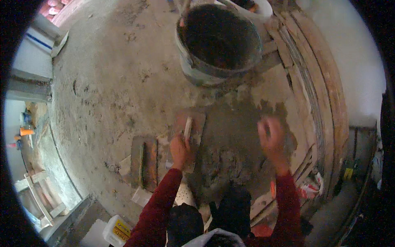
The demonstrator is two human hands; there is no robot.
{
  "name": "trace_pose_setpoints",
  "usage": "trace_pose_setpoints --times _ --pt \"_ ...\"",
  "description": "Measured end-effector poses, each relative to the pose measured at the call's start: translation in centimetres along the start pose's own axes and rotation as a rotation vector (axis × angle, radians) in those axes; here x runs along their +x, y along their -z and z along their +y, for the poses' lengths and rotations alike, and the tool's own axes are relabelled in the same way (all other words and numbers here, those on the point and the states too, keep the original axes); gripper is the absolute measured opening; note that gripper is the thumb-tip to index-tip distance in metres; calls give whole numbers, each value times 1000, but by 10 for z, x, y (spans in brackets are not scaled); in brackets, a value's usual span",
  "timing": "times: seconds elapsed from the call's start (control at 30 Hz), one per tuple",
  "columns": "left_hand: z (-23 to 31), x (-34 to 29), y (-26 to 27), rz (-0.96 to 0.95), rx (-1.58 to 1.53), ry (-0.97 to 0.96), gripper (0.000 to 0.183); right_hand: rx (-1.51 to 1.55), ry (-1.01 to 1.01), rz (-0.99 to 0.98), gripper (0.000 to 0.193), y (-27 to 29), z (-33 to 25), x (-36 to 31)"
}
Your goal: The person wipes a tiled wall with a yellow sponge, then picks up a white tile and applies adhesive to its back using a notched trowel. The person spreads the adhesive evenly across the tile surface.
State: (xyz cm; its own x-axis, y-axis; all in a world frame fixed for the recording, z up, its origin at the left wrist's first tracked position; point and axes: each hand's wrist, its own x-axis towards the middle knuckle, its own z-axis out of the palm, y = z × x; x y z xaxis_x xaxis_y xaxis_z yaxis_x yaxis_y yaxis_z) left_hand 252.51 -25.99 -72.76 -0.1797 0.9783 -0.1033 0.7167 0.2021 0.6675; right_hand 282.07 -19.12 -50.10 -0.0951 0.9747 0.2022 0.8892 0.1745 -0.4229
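My left hand (180, 151) is wrapped round the pale handle of a flat rectangular plastering trowel (196, 126), whose blade lies at the left edge of a dark wet mortar patch (230, 127). Over the right side of that patch is my right hand (270, 133), its curled fingers blurred by motion; whether they hold anything does not show. A second trowel (149, 162), with a greenish handle and a rust-stained blade, lies on the floor left of my left hand. Beyond the mortar stands a large, dirty bucket (197, 74) with a dark inside.
Long wooden boards (325, 78) run along the right, beside a pale wall (362, 53). A white basin (265, 9) stands behind the bucket. At the lower left are a white jug (111, 234) with a yellow label and a floor ledge (80, 212). A crumpled wrapper (310, 187) lies right.
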Motion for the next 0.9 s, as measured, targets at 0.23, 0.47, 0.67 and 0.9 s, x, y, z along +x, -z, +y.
trace_pose_setpoints --times 0.23,0.47,0.67,0.9 --pt "18 -3 -8 57 66 -79 28 3 -49 -748 43 -159 12 323" --pt "22 5 2 18 42 -49 26 -423 -3 -953 42 -163 36 330" --pt "19 10 -1 -172 -20 75 28 -515 2 -951 42 -161 32 325" --pt "17 7 2 -107 -103 57 30 -523 -7 -910 42 -170 38 314"
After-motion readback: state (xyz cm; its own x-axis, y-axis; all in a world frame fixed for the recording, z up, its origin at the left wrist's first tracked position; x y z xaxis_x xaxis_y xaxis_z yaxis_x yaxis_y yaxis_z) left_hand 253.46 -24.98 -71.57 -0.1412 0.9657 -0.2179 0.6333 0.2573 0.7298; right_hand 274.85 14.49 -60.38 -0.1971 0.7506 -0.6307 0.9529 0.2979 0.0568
